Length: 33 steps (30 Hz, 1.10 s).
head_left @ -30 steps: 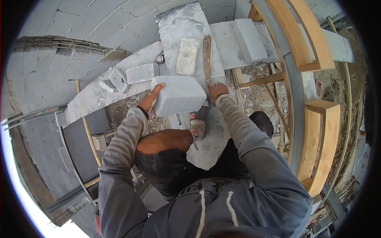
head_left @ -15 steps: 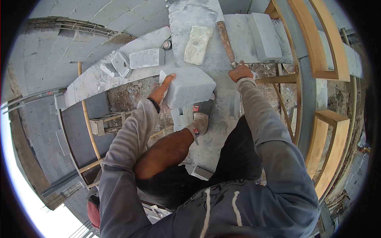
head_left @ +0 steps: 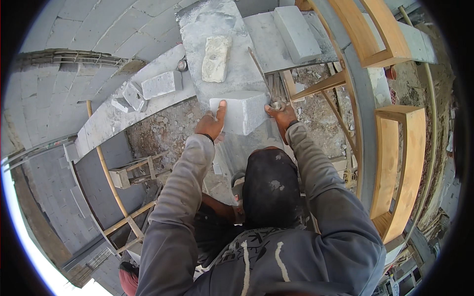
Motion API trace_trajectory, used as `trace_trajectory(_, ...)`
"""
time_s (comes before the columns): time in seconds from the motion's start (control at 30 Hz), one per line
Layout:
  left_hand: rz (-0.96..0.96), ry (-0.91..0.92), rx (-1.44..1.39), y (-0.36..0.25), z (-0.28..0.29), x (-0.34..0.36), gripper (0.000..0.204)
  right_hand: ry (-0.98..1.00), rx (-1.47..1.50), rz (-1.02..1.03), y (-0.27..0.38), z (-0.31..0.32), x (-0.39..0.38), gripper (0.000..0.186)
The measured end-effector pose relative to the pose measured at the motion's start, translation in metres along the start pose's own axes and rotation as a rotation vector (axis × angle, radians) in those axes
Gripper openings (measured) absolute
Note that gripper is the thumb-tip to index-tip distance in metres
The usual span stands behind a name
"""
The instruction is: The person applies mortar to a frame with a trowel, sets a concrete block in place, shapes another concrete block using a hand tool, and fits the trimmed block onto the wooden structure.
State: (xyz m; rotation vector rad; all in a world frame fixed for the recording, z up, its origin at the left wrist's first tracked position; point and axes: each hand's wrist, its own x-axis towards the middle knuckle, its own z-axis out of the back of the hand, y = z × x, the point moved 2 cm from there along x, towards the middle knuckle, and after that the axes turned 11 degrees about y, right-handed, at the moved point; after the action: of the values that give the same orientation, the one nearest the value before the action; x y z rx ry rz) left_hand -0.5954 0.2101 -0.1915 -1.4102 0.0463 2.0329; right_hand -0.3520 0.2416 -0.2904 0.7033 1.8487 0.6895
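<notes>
A pale grey lightweight concrete block [head_left: 242, 112] sits at the near part of a dusty grey board [head_left: 197, 37], in front of my knees. My left hand [head_left: 211, 124] is closed on the block's left side, thumb up along its edge. My right hand [head_left: 283, 116], at the block's right side, is wrapped round the handle end of a rusty long-bladed tool [head_left: 256, 63]. Its blade appears edge-on and points away from me; whether it is a saw or a machete I cannot tell. Farther up the board lies a rough, cream-white block [head_left: 216, 59].
On the ledge to the left lie a cut block [head_left: 162, 85], smaller broken pieces [head_left: 133, 96] and a small round can [head_left: 182, 65]. A long block [head_left: 296, 34] rests at the far right. Wooden frames [head_left: 412, 163] stand on the right. Rubble [head_left: 163, 133] shows below the ledge.
My right hand has come in beside the block, and the blade has turned from broadside to edge-on. The block sits straighter. My legs have shifted, with a knee now raised before it.
</notes>
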Motion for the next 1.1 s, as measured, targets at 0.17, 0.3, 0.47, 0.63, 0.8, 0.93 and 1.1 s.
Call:
trace_trajectory(0.17,-0.201,-0.273,0.468,-0.061,-0.014,0.021,0.110,-0.130,-0.111,0.137,-0.018,0.038,0.020,0.030)
trace_trajectory(0.3,-0.311,-0.297,0.489,-0.065,-0.052,0.021,0.105,-0.159,-0.205,0.287,-0.010,0.055,0.001,0.031)
trace_trajectory(0.47,-0.507,-0.520,0.050,-0.039,-0.070,0.031,0.095,-0.216,-0.399,0.455,0.010,0.039,-0.096,0.025)
trace_trajectory(0.63,-0.666,-0.724,0.322,-0.055,-0.058,0.020,0.081,-0.261,-0.346,0.283,0.004,0.051,-0.108,0.028)
trace_trajectory(0.8,-0.641,-0.741,0.534,-0.076,-0.081,0.022,0.048,-0.282,-0.448,0.450,0.036,0.023,-0.119,0.028)
trace_trajectory(0.93,-0.888,-0.766,0.484,-0.078,-0.086,0.019,0.039,-0.294,-0.564,0.418,0.016,0.022,-0.100,0.030)
trace_trajectory(1.1,-0.793,-0.814,0.471,-0.080,-0.090,0.029,0.038,-0.313,-0.658,0.370,-0.003,0.036,-0.090,0.048)
